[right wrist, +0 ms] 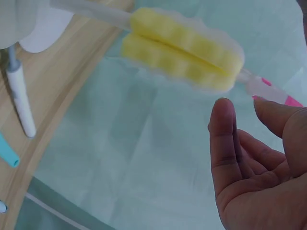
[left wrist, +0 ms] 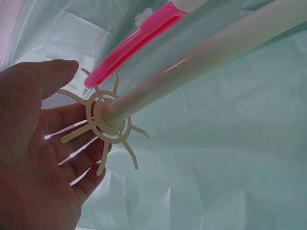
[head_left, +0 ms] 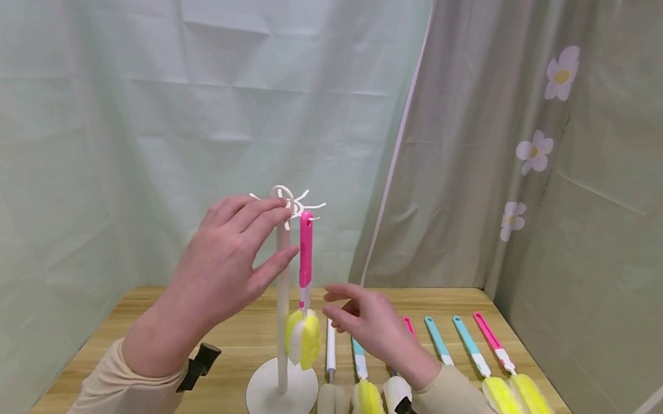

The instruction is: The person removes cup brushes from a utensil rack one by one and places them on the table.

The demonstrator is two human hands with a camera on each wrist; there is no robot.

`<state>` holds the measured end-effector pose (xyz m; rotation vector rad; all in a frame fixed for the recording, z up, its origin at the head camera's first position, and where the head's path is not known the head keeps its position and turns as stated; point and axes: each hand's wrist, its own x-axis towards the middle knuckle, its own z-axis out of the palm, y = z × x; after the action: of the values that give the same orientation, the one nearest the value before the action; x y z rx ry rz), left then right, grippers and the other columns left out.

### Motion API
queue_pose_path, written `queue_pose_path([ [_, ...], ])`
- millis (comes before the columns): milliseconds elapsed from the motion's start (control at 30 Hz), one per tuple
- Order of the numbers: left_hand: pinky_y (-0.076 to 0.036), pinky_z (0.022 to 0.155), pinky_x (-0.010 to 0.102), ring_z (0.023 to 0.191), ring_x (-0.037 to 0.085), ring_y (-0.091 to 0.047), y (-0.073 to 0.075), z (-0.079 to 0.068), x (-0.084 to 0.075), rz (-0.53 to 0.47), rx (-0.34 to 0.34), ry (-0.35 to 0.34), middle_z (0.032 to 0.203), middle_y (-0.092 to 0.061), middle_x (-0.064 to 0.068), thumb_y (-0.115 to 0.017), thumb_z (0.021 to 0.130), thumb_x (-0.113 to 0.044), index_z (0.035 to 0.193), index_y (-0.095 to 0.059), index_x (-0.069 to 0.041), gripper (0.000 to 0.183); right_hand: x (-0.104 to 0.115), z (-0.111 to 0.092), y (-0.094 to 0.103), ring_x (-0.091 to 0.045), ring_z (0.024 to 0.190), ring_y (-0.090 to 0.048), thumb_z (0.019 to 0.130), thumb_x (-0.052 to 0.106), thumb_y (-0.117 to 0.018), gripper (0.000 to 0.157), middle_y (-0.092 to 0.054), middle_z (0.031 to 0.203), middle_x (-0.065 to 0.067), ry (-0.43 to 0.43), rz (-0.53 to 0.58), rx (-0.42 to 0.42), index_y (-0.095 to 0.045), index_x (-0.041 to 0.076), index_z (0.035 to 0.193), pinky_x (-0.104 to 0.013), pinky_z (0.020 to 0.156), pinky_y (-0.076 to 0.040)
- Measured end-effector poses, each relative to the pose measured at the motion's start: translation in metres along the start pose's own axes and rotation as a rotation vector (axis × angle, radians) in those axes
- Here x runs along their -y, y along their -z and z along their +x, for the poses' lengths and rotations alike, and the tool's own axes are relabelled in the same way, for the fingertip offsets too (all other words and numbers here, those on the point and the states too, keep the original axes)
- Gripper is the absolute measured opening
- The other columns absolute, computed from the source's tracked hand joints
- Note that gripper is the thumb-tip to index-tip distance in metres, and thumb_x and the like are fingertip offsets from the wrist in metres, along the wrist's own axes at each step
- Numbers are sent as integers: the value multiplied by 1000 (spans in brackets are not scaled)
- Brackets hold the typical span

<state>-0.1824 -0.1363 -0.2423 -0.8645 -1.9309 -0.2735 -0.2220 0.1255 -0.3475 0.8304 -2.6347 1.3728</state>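
Observation:
A white stand with a round base (head_left: 264,408) and a top ring of curved hooks (left wrist: 88,109) stands on the table. From one hook hangs a sponge brush (head_left: 306,251), pink handle up, yellow-and-white head (right wrist: 182,52) down beside the pole. At the stand's top is my left hand (head_left: 225,250); its loosely bent fingers lie behind the hooks in the left wrist view, and its thumb is apart. My right hand (head_left: 377,325) is just right of the hanging brush, thumb and fingers spread with nothing between them. Whether the left fingertips press the ring is unclear.
On the wooden table (head_left: 211,395), several more sponge brushes lie right of the stand, including a white-handled one (head_left: 331,350), a blue-handled one (head_left: 468,343) and a pink-handled one (head_left: 493,336). My right forearm partly covers some. Pale curtains (head_left: 227,104) hang behind.

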Motion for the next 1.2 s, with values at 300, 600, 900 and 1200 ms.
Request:
queue_pose_path([
  [300, -47, 111, 60, 124, 47, -61, 1, -1, 0, 7, 5, 8, 137, -72, 18, -92, 91, -20, 137, -72, 0, 54, 17, -1, -5, -8, 85, -76, 105, 34, -79, 50, -78, 130, 0, 50, 39, -16, -68, 14, 150, -30, 77, -64],
  [600, -47, 110, 59, 122, 48, -60, 0, 0, -1, 6, -4, -1, 136, -71, 19, -90, 93, -21, 136, -71, 1, 52, 25, 6, -13, -22, 81, -75, 105, 35, -79, 38, -78, 104, 10, 62, 49, -18, -74, 19, 139, -32, 72, -63],
  [900, -48, 110, 58, 122, 47, -60, 0, 1, -2, 4, 3, -7, 136, -71, 19, -90, 92, -20, 137, -71, 1, 52, 26, 9, -17, -12, 78, -71, 105, 32, -79, 34, -76, 108, 9, 74, 47, -54, -75, 16, 134, -32, 71, -61],
  [1200, -49, 107, 58, 121, 47, -60, -1, 0, -2, 7, 5, -4, 136, -70, 20, -91, 92, -20, 137, -71, 2, 54, 26, 10, -20, -12, 76, -71, 105, 30, -79, 29, -76, 106, 11, 77, 61, -61, -75, 19, 132, -32, 69, -61],
])
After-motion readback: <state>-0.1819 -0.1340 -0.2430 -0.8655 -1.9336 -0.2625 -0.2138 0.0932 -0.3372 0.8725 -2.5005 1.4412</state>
